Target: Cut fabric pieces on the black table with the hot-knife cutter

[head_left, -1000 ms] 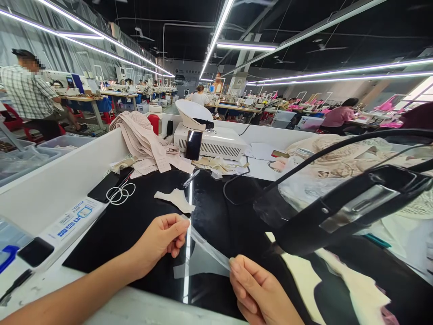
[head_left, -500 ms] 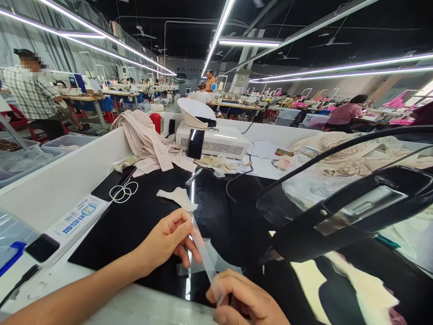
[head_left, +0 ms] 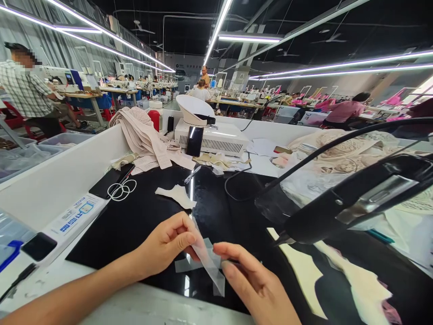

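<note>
Clear strip [head_left: 209,266] diagonal (far-L to near-R)

I can read no wording for certain. A white label [head_left: 72,217] on the worktop [head_left: 135,311], well left of the white machine [head_left: 216,140] and nearer to me, carries a blue logo and blue characters, too blurred to read. Far behind the machine, a pillar sign [head_left: 241,76] shows a triangle, its text too small.
</note>
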The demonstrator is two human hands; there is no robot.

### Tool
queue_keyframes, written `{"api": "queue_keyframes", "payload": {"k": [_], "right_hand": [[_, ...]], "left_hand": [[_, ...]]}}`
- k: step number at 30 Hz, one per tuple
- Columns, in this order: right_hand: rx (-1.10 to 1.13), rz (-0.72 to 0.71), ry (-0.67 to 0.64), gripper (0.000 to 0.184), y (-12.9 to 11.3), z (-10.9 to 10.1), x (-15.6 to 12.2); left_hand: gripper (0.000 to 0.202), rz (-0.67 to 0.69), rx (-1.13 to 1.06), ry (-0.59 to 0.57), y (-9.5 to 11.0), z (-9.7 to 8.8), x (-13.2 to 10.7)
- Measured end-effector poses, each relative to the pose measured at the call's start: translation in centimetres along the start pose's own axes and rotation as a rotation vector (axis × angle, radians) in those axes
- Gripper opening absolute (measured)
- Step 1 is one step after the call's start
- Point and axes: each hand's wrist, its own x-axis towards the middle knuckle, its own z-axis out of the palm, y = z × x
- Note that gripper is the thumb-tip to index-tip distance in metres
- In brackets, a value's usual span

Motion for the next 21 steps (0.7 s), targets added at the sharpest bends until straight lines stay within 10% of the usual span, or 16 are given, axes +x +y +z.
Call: {"api": "queue_keyframes", "payload": {"k": [4, 21], "right_hand": [[0.179, 0.152, -0.157, 0.05, -0.4, 0.4, 0.2], [0.222, 0.11, -0.029, 0.052, -1.0, -1.5, 0.6]], "left_hand": [[0.057, -0.04, 0.052, 0.024, 0.5, 0.2, -0.2], [0.049, 0.058, 0.303, -0.071, 1.9, -0.7, 0.1]]}}
